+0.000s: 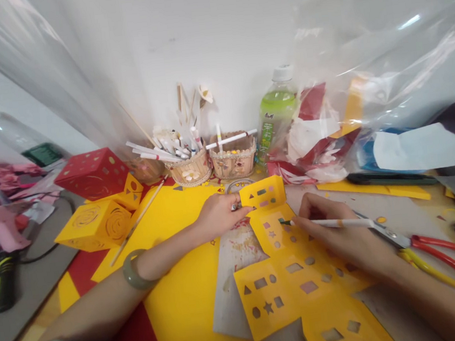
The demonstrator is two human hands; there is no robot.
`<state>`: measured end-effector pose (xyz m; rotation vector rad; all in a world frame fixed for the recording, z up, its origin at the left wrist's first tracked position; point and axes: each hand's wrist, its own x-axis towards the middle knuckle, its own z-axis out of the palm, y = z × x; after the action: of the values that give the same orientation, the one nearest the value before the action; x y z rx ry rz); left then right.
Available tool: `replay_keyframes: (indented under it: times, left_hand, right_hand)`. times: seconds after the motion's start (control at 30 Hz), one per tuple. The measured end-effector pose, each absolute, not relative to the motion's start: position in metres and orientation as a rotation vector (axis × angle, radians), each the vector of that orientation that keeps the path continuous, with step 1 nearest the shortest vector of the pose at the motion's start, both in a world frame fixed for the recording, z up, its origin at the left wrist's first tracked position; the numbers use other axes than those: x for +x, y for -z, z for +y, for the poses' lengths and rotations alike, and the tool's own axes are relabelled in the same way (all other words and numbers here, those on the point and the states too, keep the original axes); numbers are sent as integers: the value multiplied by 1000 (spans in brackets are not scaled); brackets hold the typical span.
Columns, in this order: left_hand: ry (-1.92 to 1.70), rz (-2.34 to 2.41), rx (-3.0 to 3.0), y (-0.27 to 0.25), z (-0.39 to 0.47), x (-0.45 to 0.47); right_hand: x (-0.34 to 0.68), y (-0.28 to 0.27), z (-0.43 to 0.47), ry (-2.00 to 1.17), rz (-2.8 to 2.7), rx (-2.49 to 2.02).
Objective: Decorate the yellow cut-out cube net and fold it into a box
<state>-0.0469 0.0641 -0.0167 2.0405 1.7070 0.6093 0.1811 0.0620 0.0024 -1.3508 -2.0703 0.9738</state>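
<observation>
Left hand [219,216] holds card [278,278]; right hand [333,224], pen [349,224]

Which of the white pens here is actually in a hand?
The green-tipped white pen in the right hand, its tip at the cut-out yellow card; the other white pens rest in or across the baskets beyond.

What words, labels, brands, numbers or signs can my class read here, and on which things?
No text reads clearly.
Green bottle: dark characters and pale print, too small and blurred to read.
Left bottle: green patch, any print too blurred.
Card: cut-out shapes, no lettering visible.
</observation>
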Motion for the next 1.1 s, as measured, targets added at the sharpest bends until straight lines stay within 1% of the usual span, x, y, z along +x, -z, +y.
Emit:
replay_keyframes:
  times: [0.2,0.6,0.9,1.1]
  left_hand:
    - [-607,1700,2044,16,64,-47]
    - [-667,1675,2019,19,64,-48]
    - [-925,1633,1911,24,67,-53]
    - [-1083,1593,1840,26,68,-53]
  right_hand:
    - [183,1,64,-978,-2027,-1410]
    - [184,0,65,-955,-2016,-1380]
    - [183,-11,64,-1202,-1553,-1292]
    - [182,-9,60,-1261,-1641,-1267]
